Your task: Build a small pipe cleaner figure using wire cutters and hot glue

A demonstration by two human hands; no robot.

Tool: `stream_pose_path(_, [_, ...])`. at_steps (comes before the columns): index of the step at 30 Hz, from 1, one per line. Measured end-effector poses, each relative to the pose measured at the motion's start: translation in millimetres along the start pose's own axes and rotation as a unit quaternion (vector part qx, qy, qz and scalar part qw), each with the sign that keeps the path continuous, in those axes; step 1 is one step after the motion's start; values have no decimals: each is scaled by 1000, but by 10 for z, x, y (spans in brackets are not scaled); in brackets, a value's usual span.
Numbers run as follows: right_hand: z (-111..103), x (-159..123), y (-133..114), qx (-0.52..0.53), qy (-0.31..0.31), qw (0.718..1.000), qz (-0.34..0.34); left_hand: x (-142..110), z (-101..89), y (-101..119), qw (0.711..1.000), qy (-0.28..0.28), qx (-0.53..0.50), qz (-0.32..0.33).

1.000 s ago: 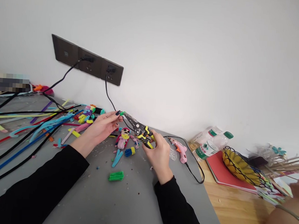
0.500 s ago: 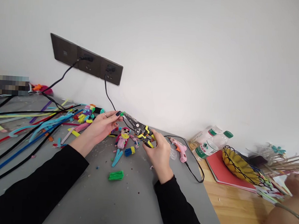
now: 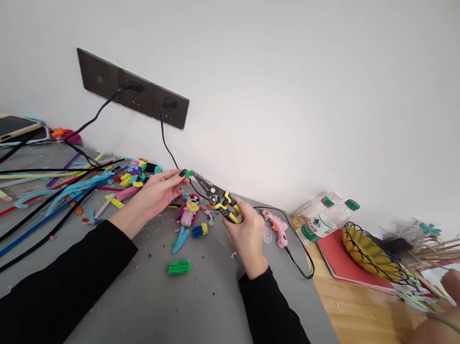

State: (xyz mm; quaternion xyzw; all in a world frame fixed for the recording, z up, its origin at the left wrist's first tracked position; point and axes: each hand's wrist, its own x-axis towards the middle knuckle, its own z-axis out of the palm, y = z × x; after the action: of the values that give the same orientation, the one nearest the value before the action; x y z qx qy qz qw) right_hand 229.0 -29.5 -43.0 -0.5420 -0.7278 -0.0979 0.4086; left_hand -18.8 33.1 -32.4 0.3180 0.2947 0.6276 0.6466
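My right hand (image 3: 247, 231) grips the yellow-and-black handles of a pair of pliers (image 3: 215, 196), whose jaws point up and left. At the jaw tips my left hand (image 3: 159, 192) pinches a small green piece of pipe cleaner (image 3: 189, 173) between thumb and fingertips. Both hands hover over a grey table mat (image 3: 190, 304). Just below them lies a small pipe-cleaner doll (image 3: 189, 209) in pink, red and yellow. A green bundle (image 3: 179, 267) rests nearer to me on the mat.
Long pipe cleaners (image 3: 37, 196) in many colours sprawl at the left. A pink glue gun (image 3: 277, 228) with a black cord, two water bottles (image 3: 324, 216), a red notebook (image 3: 344, 267) and a wire basket (image 3: 369, 253) lie right. Another person's arm (image 3: 438, 330) is at the far right.
My right hand has shifted slightly up and left with the pliers. The other person's hand at the far right has moved a little. A phone now shows at the far left.
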Motion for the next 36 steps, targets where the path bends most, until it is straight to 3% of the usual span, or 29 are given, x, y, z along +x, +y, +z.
stream_pose_path(13, [-15,-8,-28,35,15,997,65,-13,25,9,1000,-3,-3,-8])
stream_pose_path(21, [-11,-7,-72,6,47,998,28,-36,49,32,1000,-8,-7,-7])
stream_pose_path(29, [13,-21,-24,16,3,1000,15,-26,37,32,1000,-2,-6,-7])
stream_pose_path(36, [-17,-12,-117,32,12,998,48,-29,44,48,1000,6,-20,-10])
